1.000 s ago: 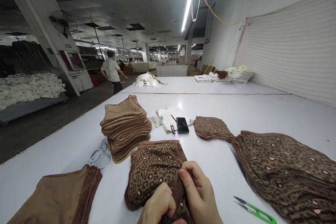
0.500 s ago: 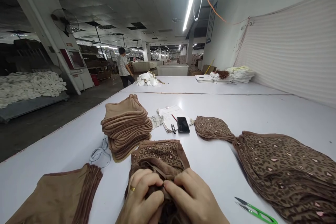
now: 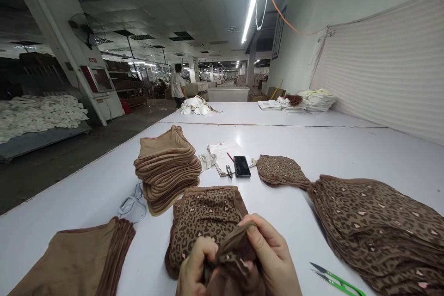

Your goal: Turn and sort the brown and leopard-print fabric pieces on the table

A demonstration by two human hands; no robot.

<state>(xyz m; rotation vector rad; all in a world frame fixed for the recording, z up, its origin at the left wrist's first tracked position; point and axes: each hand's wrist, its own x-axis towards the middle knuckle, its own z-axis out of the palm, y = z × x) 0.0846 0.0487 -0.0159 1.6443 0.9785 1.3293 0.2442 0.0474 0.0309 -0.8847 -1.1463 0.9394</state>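
My left hand and my right hand both grip a bunched brown leopard-print fabric piece at the bottom centre, fingers curled into its folds. Just beyond it lies a small pile of flat leopard-print pieces on the white table. A large fanned stack of the same printed pieces lies to the right. Green thread snips rest on the table right of my right hand.
A tall stack of plain tan pieces and another tan stack sit left. Papers, a black phone, a small pair of clippers and a small leopard-print pile lie mid-table. A person walks far back.
My hands have drawn back toward me and bunched the fabric piece up between them, uncovering the flat pile. The distant person has walked further right.
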